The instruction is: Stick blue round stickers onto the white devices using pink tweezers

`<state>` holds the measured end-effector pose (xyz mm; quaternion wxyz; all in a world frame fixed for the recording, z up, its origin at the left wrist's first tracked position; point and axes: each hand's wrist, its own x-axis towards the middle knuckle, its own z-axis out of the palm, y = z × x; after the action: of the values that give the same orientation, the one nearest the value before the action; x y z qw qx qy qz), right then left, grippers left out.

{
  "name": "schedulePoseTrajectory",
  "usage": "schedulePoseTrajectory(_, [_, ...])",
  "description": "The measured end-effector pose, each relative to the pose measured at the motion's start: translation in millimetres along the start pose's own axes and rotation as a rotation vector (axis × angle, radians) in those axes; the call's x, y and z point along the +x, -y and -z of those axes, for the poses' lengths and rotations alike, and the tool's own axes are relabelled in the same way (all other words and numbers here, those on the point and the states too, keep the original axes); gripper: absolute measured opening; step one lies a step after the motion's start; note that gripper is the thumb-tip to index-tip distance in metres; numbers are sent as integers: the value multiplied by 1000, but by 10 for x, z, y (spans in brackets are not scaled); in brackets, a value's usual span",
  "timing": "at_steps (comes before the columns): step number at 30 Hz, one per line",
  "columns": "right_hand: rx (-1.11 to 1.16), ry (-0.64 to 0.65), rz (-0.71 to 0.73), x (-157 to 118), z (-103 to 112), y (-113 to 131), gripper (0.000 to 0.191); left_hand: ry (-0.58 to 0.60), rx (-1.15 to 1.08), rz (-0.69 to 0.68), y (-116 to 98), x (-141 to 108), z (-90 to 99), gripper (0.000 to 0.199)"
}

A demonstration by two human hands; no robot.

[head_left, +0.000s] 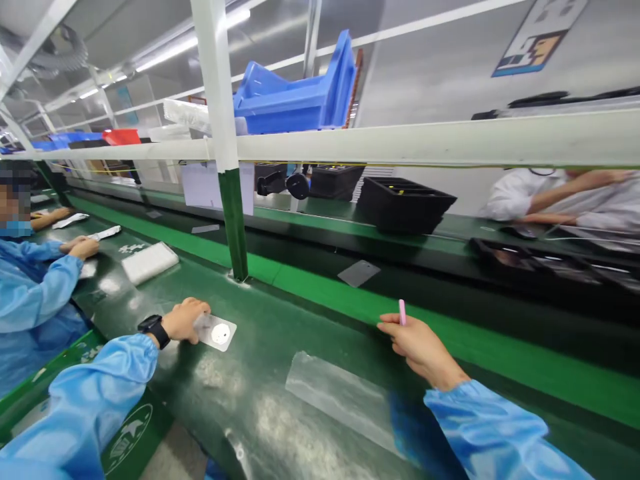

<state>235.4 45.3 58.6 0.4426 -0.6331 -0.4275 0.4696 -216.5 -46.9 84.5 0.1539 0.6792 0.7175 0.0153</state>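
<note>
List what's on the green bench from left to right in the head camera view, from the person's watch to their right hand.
Black wristwatch → left hand → small plate with a round white disc → clear plastic sheet → pink pen-shaped stick → right hand

passage: between left hand [185, 321] and right hand [424, 350], over green counter [280, 347] | in way: transparent film [340, 403] lying flat, lower middle; green-and-white post [233, 227], upper middle; co-worker's blue sleeve [35, 293], far left

The person's sleeves [85, 407] are light blue, the watch [155, 330] on the left hand [185, 320] black. The stick [402, 312] in the right hand [423, 350] is pink, the plate [215, 332] pale grey with a white circle, the belt [310, 347] dark green with a brighter green stripe, the bin [295, 100] vivid blue.
</note>
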Motion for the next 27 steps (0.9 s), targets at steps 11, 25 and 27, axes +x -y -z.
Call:
schedulePoseTrajectory(11, [261, 4, 97, -886, 403, -92, 36, 101, 32, 38, -168, 50, 149, 49])
schedulePoseTrajectory(25, [53, 207, -9, -844, 513, -533, 52, 283, -1181, -204, -2126, -381, -1010, 106])
schedulePoseTrajectory(27, [80, 185, -21, -807, 529, -583, 52, 350, -1200, -174, -2302, -426, -1228, 104])
